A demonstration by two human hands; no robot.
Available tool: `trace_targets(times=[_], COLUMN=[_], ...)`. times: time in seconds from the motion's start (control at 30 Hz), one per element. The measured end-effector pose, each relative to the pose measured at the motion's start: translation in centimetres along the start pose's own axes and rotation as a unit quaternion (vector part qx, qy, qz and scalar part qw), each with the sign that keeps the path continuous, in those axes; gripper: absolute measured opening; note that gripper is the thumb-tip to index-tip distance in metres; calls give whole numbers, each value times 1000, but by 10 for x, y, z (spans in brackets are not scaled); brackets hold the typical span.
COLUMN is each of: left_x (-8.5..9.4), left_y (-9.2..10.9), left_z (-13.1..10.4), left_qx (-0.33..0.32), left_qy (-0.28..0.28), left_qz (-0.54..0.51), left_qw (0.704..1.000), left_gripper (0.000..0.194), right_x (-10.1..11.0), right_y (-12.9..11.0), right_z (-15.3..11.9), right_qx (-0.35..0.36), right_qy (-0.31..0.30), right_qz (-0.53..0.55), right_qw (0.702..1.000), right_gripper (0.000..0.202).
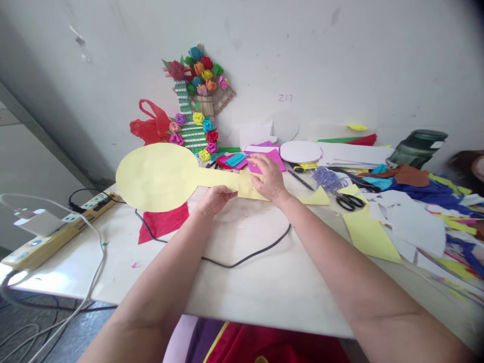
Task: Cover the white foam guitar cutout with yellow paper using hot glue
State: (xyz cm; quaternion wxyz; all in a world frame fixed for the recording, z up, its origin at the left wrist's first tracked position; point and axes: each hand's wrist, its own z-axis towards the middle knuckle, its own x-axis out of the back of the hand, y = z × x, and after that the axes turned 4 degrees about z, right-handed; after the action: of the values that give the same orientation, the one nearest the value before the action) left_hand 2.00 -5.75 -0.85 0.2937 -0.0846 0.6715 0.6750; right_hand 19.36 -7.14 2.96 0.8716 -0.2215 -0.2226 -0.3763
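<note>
A person at the white table (242,302) has a yellow paper shape (159,176), a broad oval with a long narrow handle, raised a little over the tabletop and pointing its round end to the left. The left hand (217,199) is closed on the lower edge of that handle, thumb and fingers pinching the paper. The right hand (268,176) is half open with fingers bent over a yellow strip (247,190) lying across the handle's far end; from where I stand I can't tell whether it grips the strip or only presses on it. Below the oval, a red sheet (164,227) lies on the table, and a black cord (234,264) loops past under the forearms. Black-handled scissors (350,201) rest to the right, near purple yarn (327,177) and a pile of white scraps (416,222). Behind, a paper-flower decoration (192,132) leans against the wall (321,60).
</note>
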Motion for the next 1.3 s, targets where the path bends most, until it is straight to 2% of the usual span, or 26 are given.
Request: trace_targets(times=[0.13, 0.27, 0.33, 0.4, 0.47, 0.63, 0.83, 0.93, 1.17, 1.3], left_x=[1, 2, 1, 0, -1, -3, 2, 4, 4, 3], left_y=[1, 2, 2, 3, 3, 4, -1, -4, -6, -7], left_z=[0, 0, -1, -1, -2, -3, 0, 2, 3, 2], left_qx=[12, 14, 14, 18, 23, 32, 23, 4, -5, -11], left_qy=[11, 25, 13, 0, -8, -18, -19, -22, -48, -57], left_qz=[7, 16, 15, 9, -1, -10, 23, 41, 53, 55], left_qw=[1000, 999, 1000, 1000, 1000, 999, 999, 999, 997, 997], left_gripper=[19, 14, 15, 17, 23, 34, 15, 18, 30, 34], right_x=[-1, 1, 2, 2, 2, -1, 1, 4, 10, 12], right_y=[5, 11, 13, 14, 15, 17, 9, 6, 4, 2], right_z=[2, 3, 3, 3, 2, 2, 3, 5, 6, 7], right_qx=[-47, -151, -190, -216, -235, -244, -247, -251, -249, -246], right_qy=[-26, -120, -165, -175, -156, -104, -81, -101, -209, -220], right_qz=[33, 94, 100, 108, 136, 200, 145, 123, 97, 81], right_qw=[998, 977, 963, 955, 950, 943, 955, 955, 941, 941], right_gripper=[44, 43, 35, 27, 26, 21, 17, 16, 27, 27])
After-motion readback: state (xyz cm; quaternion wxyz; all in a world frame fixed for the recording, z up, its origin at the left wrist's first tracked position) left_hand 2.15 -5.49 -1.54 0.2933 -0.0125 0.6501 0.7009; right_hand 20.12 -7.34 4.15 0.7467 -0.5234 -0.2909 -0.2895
